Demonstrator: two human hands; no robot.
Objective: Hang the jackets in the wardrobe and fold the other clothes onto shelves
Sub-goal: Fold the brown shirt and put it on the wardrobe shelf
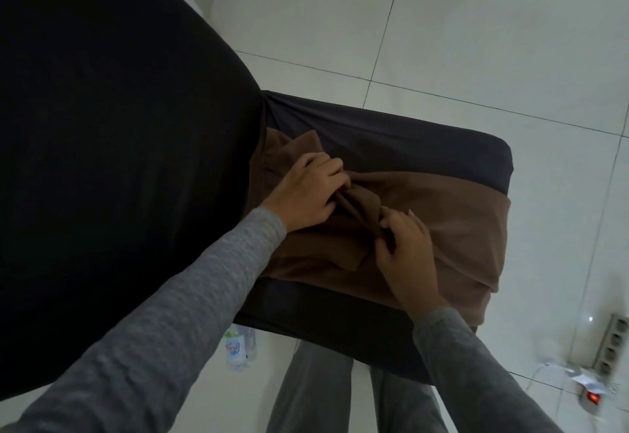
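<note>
A brown garment [452, 218] lies spread over the seat of a chair with a dark fabric cover [401, 140]. One edge of it hangs off the seat's right side. My left hand [306, 191] grips a bunched fold of the brown cloth near the chair's backrest. My right hand [405, 252] pinches the same ridge of cloth a little nearer to me. Both arms wear grey sleeves. No wardrobe, shelf or jacket is in sight.
The chair's tall dark backrest [112, 160] fills the left of the view. A plastic water bottle [236, 351] stands on the white tiled floor under the seat's near left corner. A power strip [609, 347] with a lit red switch and white cables lies at the lower right.
</note>
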